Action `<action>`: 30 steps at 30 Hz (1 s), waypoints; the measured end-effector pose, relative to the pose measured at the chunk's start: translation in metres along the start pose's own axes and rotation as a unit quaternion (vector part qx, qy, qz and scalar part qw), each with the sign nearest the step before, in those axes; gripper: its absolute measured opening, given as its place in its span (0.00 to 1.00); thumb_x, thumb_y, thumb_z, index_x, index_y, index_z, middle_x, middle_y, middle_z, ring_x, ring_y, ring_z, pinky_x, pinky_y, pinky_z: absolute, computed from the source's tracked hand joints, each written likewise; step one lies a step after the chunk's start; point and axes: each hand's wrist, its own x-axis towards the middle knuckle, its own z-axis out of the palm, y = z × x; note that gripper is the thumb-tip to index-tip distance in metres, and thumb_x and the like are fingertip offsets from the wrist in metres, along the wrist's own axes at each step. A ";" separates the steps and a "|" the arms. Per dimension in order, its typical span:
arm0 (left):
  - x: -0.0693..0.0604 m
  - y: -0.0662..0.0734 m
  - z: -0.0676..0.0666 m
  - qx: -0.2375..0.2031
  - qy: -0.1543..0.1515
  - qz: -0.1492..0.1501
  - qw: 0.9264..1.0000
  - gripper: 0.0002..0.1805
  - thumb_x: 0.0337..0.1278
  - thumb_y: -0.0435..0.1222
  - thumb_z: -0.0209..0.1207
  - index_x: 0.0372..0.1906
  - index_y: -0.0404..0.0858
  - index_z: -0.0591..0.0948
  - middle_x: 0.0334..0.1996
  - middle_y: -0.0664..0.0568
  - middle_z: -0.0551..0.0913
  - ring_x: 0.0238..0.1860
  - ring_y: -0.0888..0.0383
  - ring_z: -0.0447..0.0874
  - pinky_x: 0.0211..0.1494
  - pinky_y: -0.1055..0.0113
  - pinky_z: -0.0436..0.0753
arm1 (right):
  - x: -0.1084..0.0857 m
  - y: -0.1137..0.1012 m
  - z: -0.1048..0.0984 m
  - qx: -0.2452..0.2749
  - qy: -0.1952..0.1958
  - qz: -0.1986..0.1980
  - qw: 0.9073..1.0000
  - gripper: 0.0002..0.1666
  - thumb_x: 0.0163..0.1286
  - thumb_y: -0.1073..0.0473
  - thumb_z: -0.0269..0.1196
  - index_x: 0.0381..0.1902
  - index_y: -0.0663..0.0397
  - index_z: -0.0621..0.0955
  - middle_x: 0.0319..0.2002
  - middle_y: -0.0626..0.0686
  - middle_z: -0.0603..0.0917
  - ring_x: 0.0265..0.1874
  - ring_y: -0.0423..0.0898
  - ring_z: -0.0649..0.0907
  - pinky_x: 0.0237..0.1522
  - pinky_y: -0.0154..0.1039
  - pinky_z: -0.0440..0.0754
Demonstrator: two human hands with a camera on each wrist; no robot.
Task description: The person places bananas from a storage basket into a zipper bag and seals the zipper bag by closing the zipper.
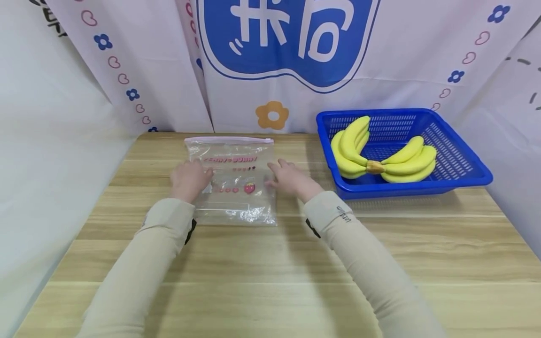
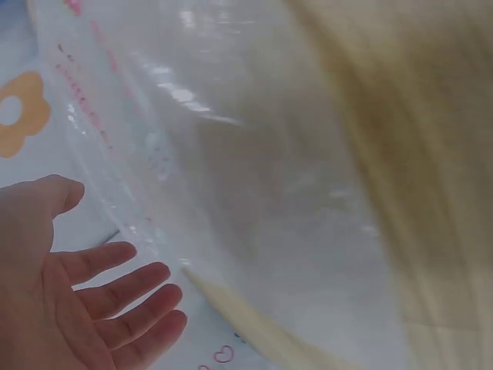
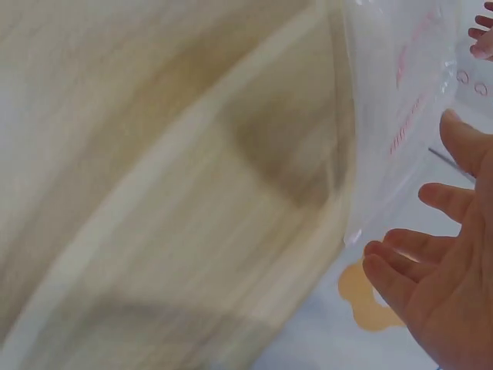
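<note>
A clear plastic zip bag with a pink slider top and pink printed lettering lies flat on the wooden table. Over its left side is my left hand; in the left wrist view that hand has its fingers spread and relaxed, with nothing in them. At the bag's right edge is my right hand, whose fingers are also loosely extended and hold nothing in the right wrist view. Whether either hand touches the bag I cannot tell.
To the right stands a blue plastic basket holding yellow bananas, joined at a brown stem. A white printed curtain hangs along the table's back edge. The wooden table extends toward me.
</note>
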 end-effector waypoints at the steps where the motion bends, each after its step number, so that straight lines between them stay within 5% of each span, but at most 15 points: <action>1: -0.001 -0.002 0.002 0.003 -0.003 -0.001 1.000 0.30 0.68 0.50 0.44 0.49 0.23 0.74 0.41 0.28 0.80 0.41 0.36 0.81 0.37 0.49 0.81 | 0.001 -0.001 0.003 0.000 -0.003 -0.001 1.000 0.40 0.72 0.43 0.53 0.74 0.52 0.56 0.74 0.65 0.53 0.73 0.64 0.57 0.74 0.56 0.57; 8: -0.008 -0.008 0.015 -0.003 -0.016 -0.003 1.000 0.29 0.69 0.51 0.44 0.43 0.25 0.78 0.35 0.33 0.80 0.37 0.42 0.79 0.42 0.47 0.80 | 0.003 -0.009 0.022 0.002 -0.030 -0.022 0.999 0.45 0.66 0.44 0.60 0.75 0.49 0.55 0.76 0.61 0.50 0.75 0.59 0.53 0.74 0.54 0.55; 21: -0.013 -0.006 0.021 0.016 -0.045 0.001 0.999 0.35 0.68 0.55 0.41 0.54 0.26 0.77 0.51 0.24 0.76 0.53 0.30 0.75 0.55 0.41 0.77 | 0.005 -0.015 0.033 -0.045 -0.038 -0.063 0.996 0.50 0.62 0.40 0.63 0.75 0.48 0.54 0.77 0.61 0.46 0.76 0.58 0.47 0.76 0.53 0.48; 30: -0.014 -0.003 0.028 0.034 -0.075 -0.002 0.997 0.44 0.66 0.59 0.42 0.64 0.20 0.64 0.63 0.22 0.65 0.64 0.29 0.64 0.67 0.37 0.64 | 0.008 -0.013 0.039 -0.050 -0.070 -0.074 0.994 0.52 0.62 0.36 0.61 0.76 0.40 0.51 0.78 0.56 0.38 0.77 0.56 0.41 0.76 0.55 0.46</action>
